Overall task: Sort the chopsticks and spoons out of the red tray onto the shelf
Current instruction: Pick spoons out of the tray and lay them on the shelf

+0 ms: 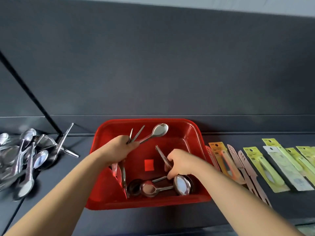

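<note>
**ENTRY: red tray (pixel 179 138), centre of shelf (pixel 170 218), back rim close to rear wall. Sorting part done; tray not yet cleared.**

**Risks**
- Left hand (pixel 117 149): grip fisted round a mixed bundle (pixel 136 138). One spoon bowl and approx. two chopstick ends fan out above the fist, more handles stick out below. Pieces are splayed, not aligned. Adding another could let one slide out and drop back into the tray or onto the shelf.
- Right hand (pixel 179 163): grip pinching slim sticks (pixel 161 154), prob. chopsticks, count unclear (blurred), tips pointing up toward tray centre. Fingers sit low among the leftover spoons, so the lift may snag a handle and drag it along.
- The bundle mixes both types. Unless split at drop-off, the piles get muddled.

**Containers / contents**
- Tray: leftover spoons (pixel 181 184) bunched against the near wall, several, some overlapping, exact no. unclear. Small red square (pixel 149 165) on the floor. Rest of the floor is bare.
- Shelf, left: spoon pile (pixel 25 159), loose heap. Sorted chopsticks (pixel 65 142) touch its right edge, crossed.
- Shelf, right: carded packs (pixel 272 164) and pinkish pieces laid in a row just beside the tray. Not part of this job.
</note>
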Demonstrator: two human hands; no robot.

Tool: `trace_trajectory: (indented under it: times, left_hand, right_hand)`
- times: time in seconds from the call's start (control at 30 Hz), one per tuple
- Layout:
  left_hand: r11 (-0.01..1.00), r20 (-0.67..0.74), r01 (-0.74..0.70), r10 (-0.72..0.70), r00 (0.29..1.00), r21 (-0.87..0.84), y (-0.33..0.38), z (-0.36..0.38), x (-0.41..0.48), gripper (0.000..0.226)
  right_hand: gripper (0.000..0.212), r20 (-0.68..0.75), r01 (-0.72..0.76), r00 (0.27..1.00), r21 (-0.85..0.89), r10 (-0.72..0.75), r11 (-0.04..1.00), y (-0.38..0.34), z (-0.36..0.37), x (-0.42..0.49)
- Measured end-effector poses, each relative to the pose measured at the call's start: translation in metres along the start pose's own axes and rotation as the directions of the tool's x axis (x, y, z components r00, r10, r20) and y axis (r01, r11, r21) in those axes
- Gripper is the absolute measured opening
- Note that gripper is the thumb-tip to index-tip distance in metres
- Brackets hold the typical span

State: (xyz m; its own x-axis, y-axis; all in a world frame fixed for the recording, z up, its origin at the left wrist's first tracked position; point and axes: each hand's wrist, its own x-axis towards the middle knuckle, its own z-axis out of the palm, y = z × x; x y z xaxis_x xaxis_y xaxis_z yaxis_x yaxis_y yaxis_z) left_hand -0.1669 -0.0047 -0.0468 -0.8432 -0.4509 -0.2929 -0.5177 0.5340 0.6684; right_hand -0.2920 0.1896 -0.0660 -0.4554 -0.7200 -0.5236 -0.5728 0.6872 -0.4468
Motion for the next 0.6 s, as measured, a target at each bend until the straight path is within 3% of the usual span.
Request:
trace_trajectory:
  times: [0.17,0.27,0.37,0.47,0.6]
  left_hand:
    - [0.986,-0.048,-0.005,-0.003,0.999,-0.168,-0.004,0.000,-0.017,0.034]
    - [0.963,-0.115,-0.006,-0.025,0.993,-0.269,-0.004,0.001,-0.023,0.033]
    - [0.953,-0.211,-0.055,-0.010,0.977,-0.298,-0.006,-0.003,-0.028,0.032]
    - [0.928,-0.363,-0.142,0.008,0.932,-0.344,-0.009,-0.015,-0.039,0.031]
    - [0.838,-0.505,-0.261,-0.020,0.863,-0.480,-0.020,-0.043,-0.058,0.030]
  right_hand:
    - [0.012,-0.045,0.004,0.999,-0.099,-0.008,0.995,0.000,0.007,0.009]
    - [0.016,-0.121,0.013,0.992,-0.087,-0.023,0.996,0.004,0.008,0.012]
    - [0.026,-0.239,0.026,0.971,0.132,0.006,0.991,0.005,0.002,0.013]
    - [0.018,-0.341,0.072,0.937,0.388,0.071,0.919,-0.012,-0.011,0.011]
    - [0.015,-0.394,0.192,0.918,0.556,0.053,0.808,-0.064,-0.024,0.006]
